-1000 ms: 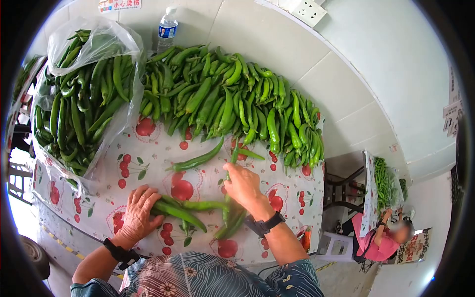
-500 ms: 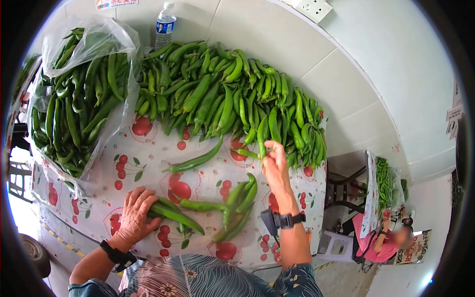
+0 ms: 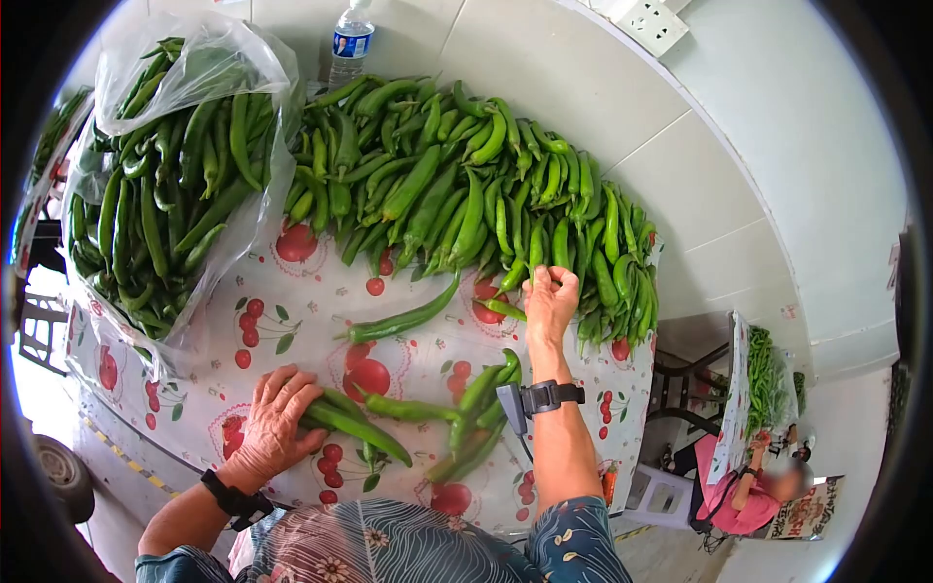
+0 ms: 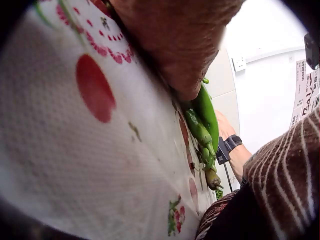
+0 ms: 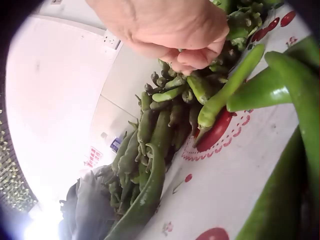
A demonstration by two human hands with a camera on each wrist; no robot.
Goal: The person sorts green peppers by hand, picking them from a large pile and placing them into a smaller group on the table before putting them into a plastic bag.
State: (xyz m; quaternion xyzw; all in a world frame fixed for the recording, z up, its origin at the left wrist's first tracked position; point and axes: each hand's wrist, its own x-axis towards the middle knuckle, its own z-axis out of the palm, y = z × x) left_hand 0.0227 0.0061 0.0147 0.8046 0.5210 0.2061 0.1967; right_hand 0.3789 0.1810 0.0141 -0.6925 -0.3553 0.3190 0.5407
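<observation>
My left hand [image 3: 277,428] rests low on the table, its fingers and thumb around a small bunch of long green peppers [image 3: 360,432]. At the front edge of a big pepper heap [image 3: 428,185], my right hand [image 3: 552,303] pinches the lower end of a green pepper [image 3: 537,245] that lies against the heap. The right wrist view shows those fingers curled, hiding part of the grip. Between the hands lies a loose group of peppers [image 3: 476,394]. A long pepper [image 3: 403,313] and a shorter one [image 3: 503,309] lie apart, nearer the heap.
A clear plastic bag [image 3: 277,194] full of peppers stands at the left. Behind the heap, a water bottle [image 3: 351,49] is by the tiled wall. The fruit-print tablecloth [image 3: 321,272] covers the table. At right, a person in pink [image 3: 724,481] sits at another table with peppers.
My right hand has moved up and right from the loose group to the heap's front edge, carrying a pepper. The left hand stays on its bunch.
</observation>
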